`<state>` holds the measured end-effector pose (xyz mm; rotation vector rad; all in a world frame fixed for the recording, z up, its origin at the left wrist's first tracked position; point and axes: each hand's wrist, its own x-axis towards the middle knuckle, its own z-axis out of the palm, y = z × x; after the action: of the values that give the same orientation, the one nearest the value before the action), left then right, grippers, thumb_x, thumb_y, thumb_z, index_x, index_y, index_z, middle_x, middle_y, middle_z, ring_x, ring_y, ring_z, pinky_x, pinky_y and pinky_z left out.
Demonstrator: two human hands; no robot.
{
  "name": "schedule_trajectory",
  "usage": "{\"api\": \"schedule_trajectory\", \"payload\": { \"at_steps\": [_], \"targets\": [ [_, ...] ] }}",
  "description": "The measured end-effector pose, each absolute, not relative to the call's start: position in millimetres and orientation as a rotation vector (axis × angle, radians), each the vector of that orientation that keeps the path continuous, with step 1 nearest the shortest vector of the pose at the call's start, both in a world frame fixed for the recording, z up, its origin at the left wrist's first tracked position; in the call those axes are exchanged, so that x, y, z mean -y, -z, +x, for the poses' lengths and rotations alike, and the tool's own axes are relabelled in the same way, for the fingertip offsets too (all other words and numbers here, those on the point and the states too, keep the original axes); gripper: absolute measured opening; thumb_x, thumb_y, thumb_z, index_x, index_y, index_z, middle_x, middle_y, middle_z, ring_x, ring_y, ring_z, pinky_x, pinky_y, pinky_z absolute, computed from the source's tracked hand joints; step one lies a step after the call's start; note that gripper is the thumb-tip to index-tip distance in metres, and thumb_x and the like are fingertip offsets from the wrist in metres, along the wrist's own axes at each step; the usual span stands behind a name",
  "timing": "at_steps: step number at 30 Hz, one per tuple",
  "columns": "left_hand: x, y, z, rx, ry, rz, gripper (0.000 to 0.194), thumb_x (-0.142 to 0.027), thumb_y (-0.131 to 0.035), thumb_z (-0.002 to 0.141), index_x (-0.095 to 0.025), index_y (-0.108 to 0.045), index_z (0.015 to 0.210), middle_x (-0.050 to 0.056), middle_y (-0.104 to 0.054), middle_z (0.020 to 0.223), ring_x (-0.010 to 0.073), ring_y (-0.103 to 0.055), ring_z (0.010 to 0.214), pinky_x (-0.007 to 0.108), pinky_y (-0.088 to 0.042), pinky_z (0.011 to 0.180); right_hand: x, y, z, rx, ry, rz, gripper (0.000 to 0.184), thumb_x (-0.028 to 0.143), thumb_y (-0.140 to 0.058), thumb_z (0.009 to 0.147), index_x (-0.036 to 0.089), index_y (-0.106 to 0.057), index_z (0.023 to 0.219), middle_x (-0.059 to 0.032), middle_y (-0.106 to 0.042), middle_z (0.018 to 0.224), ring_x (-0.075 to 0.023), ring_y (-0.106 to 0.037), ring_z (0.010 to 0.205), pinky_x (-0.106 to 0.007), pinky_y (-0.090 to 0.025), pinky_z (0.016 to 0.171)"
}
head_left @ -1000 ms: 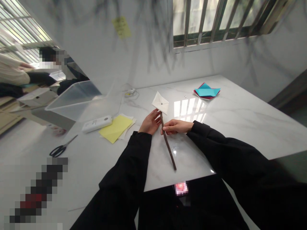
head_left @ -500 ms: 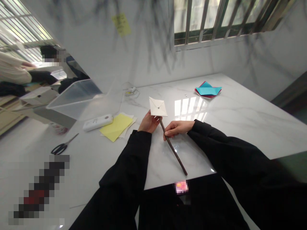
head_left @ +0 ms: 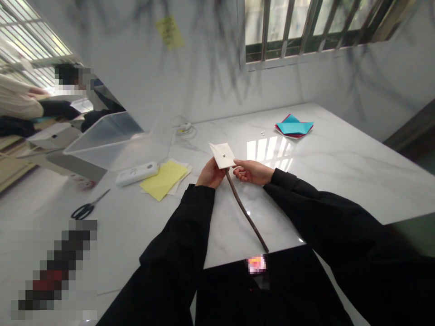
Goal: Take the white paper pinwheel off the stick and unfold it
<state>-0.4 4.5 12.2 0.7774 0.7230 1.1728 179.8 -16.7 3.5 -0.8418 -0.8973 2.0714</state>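
White folded paper (head_left: 222, 155) pinned atop a brown stick (head_left: 245, 213), left hand (head_left: 211, 174) fingers closed on the stick, right hand (head_left: 253, 171) fingers pinching the paper's 4 o'clock edge, marble worktop (head_left: 340, 167) beneath.

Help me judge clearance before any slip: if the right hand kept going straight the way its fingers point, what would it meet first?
The right hand points leftward at the white folded paper on the stick; its fingertips look already at the paper's edge. Just beyond is the left hand. Depth is unclear.

Scissors (head_left: 87, 209), yellow paper (head_left: 163, 179), perhaps a remote (head_left: 137, 173)
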Motion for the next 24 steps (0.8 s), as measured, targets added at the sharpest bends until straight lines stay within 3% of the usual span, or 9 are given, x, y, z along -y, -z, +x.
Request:
{"api": "schedule_trajectory", "payload": {
  "at_steps": [5,10,16,20,24],
  "targets": [
    [-4.3,-11.2,1.3,-0.742,-1.156,0.766,0.029,-0.035,-0.076,0.089,-0.016,-0.072,0.110,0.004,-0.075,0.087,0.0142,-0.068,0.073,0.023,-0.054,0.064,16.7,-4.3,179.5,0.808,-2.029,-0.791,0.010,0.017,-0.059,0.102,0.012,-0.064,0.095,-0.0038,-0.069,0.079,-0.0073,-0.066,0.064,-0.013,-0.059,0.060],
    [-4.7,-8.2,2.4,-0.728,-1.149,0.770,0.030,-0.032,-0.078,0.086,-0.014,-0.072,0.111,0.006,-0.076,0.087,0.0154,-0.069,0.074,0.023,-0.054,0.064,16.5,-3.0,179.6,0.824,-1.989,-0.783,0.009,0.016,-0.067,0.097,0.013,-0.063,0.090,-0.0036,-0.070,0.078,-0.0072,-0.068,0.064,-0.012,-0.059,0.060],
    [-9.5,-0.4,0.8,-0.759,-1.159,0.791,0.028,-0.027,-0.083,0.079,-0.015,-0.074,0.102,0.006,-0.076,0.087,0.0158,-0.068,0.072,0.024,-0.052,0.062,15.7,-4.8,181.8,0.822,-1.962,-0.786,0.014,0.011,-0.059,0.100,0.012,-0.061,0.087,-0.0041,-0.069,0.076,-0.0068,-0.067,0.061,-0.012,-0.058,0.057],
    [-13.8,4.1,-0.8,-0.820,-1.192,0.830,0.027,-0.026,-0.085,0.075,-0.017,-0.074,0.098,0.005,-0.077,0.089,0.0193,-0.072,0.085,0.027,-0.056,0.076,13.5,-4.7,183.5,0.806,-1.899,-0.835,0.010,0.012,-0.065,0.096,0.013,-0.061,0.087,-0.0039,-0.068,0.075,-0.0071,-0.065,0.060,-0.012,-0.057,0.056],
    [-19.1,6.1,-6.6,-0.904,-1.249,0.836,0.024,-0.022,-0.085,0.075,-0.015,-0.075,0.095,0.006,-0.077,0.095,0.0169,-0.071,0.088,0.028,-0.056,0.088,7.5,-3.4,187.2,0.737,-1.729,-0.917,0.015,0.013,-0.064,0.096,0.014,-0.060,0.082,-0.0024,-0.066,0.071,-0.0054,-0.061,0.055,-0.011,-0.053,0.051]
  ]
}}
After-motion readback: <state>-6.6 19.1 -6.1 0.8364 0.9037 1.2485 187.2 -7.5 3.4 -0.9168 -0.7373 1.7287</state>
